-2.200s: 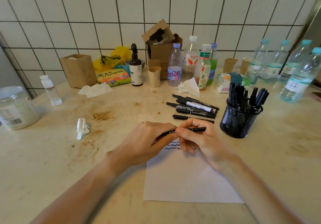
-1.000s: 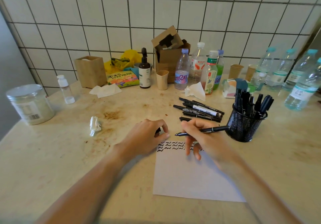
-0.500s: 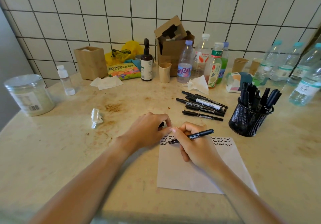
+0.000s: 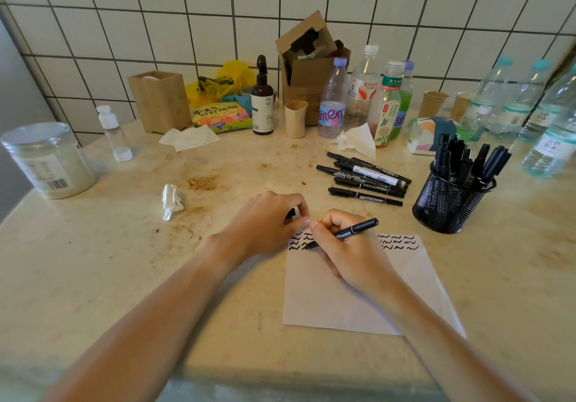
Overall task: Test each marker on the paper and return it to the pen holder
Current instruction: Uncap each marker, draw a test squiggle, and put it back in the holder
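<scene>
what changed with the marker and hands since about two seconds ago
Then both hands held the marker level above the paper, pulling its cap off. Since then the right hand has tilted it and brought its tip down among the squiggles at the paper's top edge, while the left hand came away gripping the cap. The loose markers and the pen holder stayed put.

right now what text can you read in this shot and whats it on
"TWIN MARKER": marker in the right hand
"TWIN MARKER": nearest loose marker
"anten": purple-capped bottle
"东方": green-labelled bottle
Other bottle labels, snack packet, jar barcode: too blurred.
</scene>
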